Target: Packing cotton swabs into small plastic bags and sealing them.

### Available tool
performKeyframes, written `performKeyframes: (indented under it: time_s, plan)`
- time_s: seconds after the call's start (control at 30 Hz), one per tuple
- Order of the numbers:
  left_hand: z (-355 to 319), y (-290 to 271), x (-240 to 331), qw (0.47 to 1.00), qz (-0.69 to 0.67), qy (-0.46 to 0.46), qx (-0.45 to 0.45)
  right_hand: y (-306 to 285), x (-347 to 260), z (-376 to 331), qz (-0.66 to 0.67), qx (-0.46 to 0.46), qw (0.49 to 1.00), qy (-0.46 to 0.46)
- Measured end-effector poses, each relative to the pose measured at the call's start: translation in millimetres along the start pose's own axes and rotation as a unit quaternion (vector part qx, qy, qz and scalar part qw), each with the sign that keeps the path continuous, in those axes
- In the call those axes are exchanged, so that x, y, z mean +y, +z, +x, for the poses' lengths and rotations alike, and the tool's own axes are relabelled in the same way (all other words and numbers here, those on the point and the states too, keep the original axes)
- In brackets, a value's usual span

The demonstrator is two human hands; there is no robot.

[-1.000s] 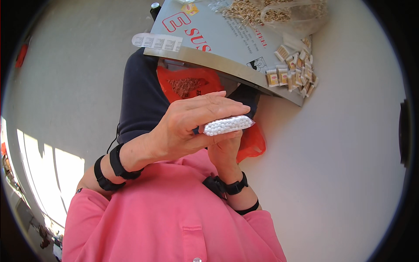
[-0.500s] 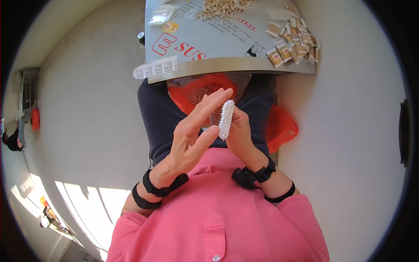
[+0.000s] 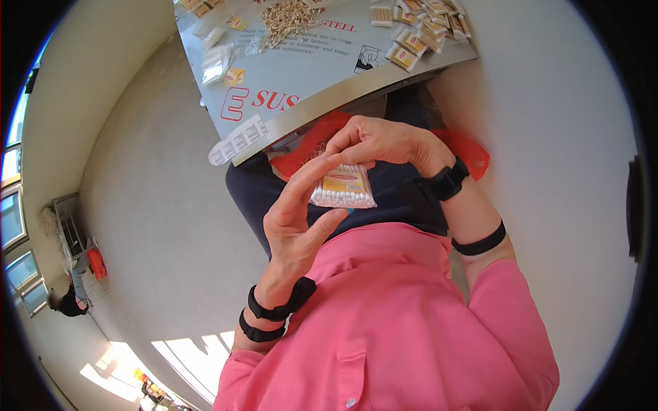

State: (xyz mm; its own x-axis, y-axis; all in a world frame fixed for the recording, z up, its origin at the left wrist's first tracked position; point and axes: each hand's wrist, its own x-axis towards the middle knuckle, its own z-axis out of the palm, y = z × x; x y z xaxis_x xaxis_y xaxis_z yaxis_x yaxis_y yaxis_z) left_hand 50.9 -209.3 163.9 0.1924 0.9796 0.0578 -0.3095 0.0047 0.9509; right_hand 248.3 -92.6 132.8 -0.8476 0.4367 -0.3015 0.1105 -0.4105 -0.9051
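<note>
A flat clear pack of cotton swabs (image 3: 344, 182) with a yellow label hangs in front of my lap, its row of white tips facing me. My right hand (image 3: 384, 144) pinches the pack's far end, with the fingers bent over it. My left hand (image 3: 297, 219) is beside the pack's left edge, fingers stretched out along it and thumb apart below the near tips. Whether the left fingertips touch the wrapper is hard to tell. Behind my hands a red plastic bag (image 3: 284, 164) lies between my legs with loose swabs (image 3: 312, 155) in it, partly covered.
Across from me stands a metal-topped table (image 3: 308, 79). It bears a heap of loose swabs (image 3: 284, 24), filled swab packs (image 3: 428, 31) at right, and clear plastic bags (image 3: 216, 63) at left. A printed label strip (image 3: 238, 140) lies at its near left corner. Another person (image 3: 70, 299) is far left.
The pack has turned from edge-on to label side up. My right hand has moved over to its far end, elbow outward. The whole view has rotated and shifted.
</note>
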Motion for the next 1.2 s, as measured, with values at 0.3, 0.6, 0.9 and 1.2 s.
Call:
performKeyframes:
  time_s: [0.3,0.6,0.9,1.2]
  plan:
    - [37,-11,-1,0.898,0.392,0.172,-0.099,1,17,23,0.098,-0.054,0.994,0.016]
    - [30,-18,-17,0.946,0.292,0.132,-0.049,8,41,20,0.090,0.097,0.991,0.020]
    - [26,-31,-32,0.983,0.181,0.008,-0.010,47,18,-22,0.018,0.336,0.923,-0.185]
    - [25,-32,-39,0.974,0.222,0.039,0.001,69,-4,-20,0.065,0.279,0.945,-0.160]
